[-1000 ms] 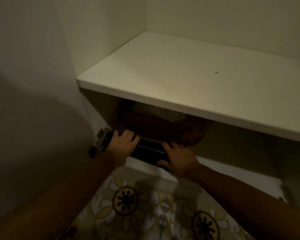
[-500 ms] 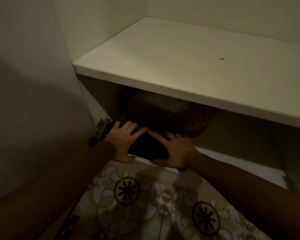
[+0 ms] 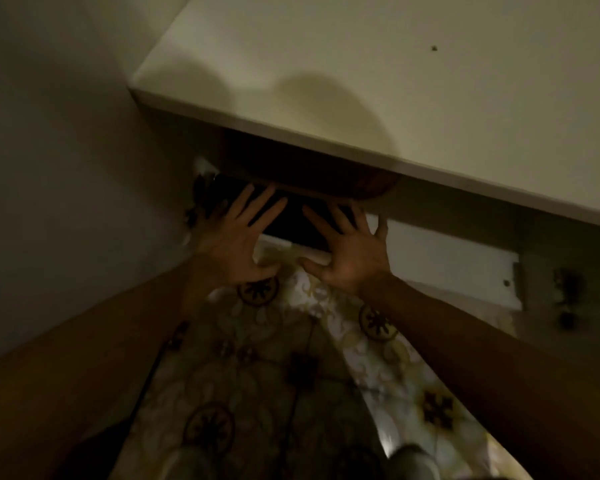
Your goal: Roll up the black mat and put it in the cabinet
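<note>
The rolled black mat (image 3: 291,223) lies on the bottom shelf of the white cabinet (image 3: 447,258), under the middle shelf (image 3: 361,81), at the front left of the opening. My left hand (image 3: 236,244) lies flat with fingers spread, fingertips on the mat's left part. My right hand (image 3: 347,251) is also flat and spread, fingertips against the mat's right part, thumb over the shelf's front edge. Neither hand wraps around the mat. Most of the roll is in deep shadow.
A brown woven basket (image 3: 326,181) sits behind the mat under the middle shelf. The open cabinet door (image 3: 66,168) stands on the left with a metal hinge (image 3: 196,206). A hinge plate (image 3: 565,296) is on the right side. Patterned floor tiles (image 3: 274,375) lie below.
The view has tilted down and moved closer. Both hands have opened from gripping the mat's ends to lying flat with spread fingers, and the mat sits deeper on the shelf.
</note>
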